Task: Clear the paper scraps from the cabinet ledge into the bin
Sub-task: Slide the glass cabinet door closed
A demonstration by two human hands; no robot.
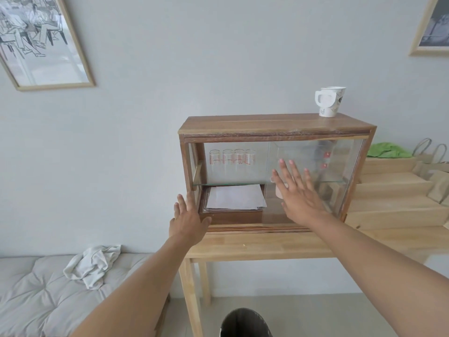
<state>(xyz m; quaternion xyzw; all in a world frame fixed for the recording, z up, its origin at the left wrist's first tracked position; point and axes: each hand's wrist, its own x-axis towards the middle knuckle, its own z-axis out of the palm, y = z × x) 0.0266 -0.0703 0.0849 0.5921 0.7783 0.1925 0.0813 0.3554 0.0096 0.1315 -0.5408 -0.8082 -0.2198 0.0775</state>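
Observation:
A wooden cabinet [274, 127] with sliding glass doors stands on a light wooden table [279, 244]. My right hand [295, 190] lies flat, fingers spread, against the right glass door [335, 171]. My left hand [188, 218] rests open against the cabinet's lower left corner. The left half of the cabinet is uncovered; white paper sheets [234, 197] lie in a wooden tray on its bottom shelf. A dark bin [245, 323] stands on the floor below, at the bottom edge of the view. A tiny scrap [243, 244] lies on the table in front of the cabinet.
Several glass beakers [232, 158] stand on the upper glass shelf. Two paper cups [330, 102] sit on the cabinet top. A grey mattress [36, 300] with a crumpled white cloth [93, 263] lies left. Wooden steps [393, 198], a green cloth [388, 150] and paper bags [435, 171] are right.

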